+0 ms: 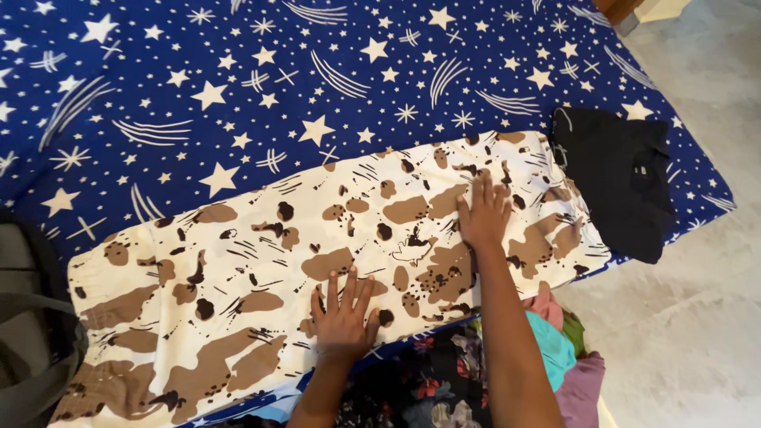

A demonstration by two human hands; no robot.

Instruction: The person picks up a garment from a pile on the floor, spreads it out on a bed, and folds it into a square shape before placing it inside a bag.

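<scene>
Both flat, spread hands, left hand [342, 317] and right hand [483, 214], press cream brown-blotched trousers [261, 269].

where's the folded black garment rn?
In the head view, the folded black garment lies at the right edge of the star-print sheet, just beyond the spotted cloth.

No packages, signs or screens are present; the only label is a small, pale rectangular tag [641, 170] on the upper part of the folded black garment [614, 190] lying at the right edge of the bed.
</scene>
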